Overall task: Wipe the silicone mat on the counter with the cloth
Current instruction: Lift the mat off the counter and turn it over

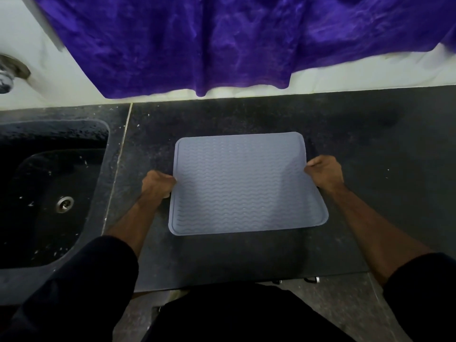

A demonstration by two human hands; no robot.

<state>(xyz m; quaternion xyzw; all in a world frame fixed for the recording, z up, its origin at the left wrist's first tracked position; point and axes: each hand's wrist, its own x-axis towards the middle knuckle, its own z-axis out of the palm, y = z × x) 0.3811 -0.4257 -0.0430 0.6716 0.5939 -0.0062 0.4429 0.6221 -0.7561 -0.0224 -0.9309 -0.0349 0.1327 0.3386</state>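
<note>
A pale grey silicone mat (246,186) with a wavy ribbed surface lies on the dark stone counter (357,149). My left hand (158,182) grips the mat's left edge about halfway along. My right hand (325,170) grips its right edge, fingers curled around the rim. A large purple cloth (197,43) hangs along the white wall behind the counter, well beyond the mat and apart from both hands.
A black sink (49,188) with a metal drain (64,204) is set into the counter at the left. A metal tap fitting (9,72) sticks out of the wall at far left. The counter's front edge runs just below the mat.
</note>
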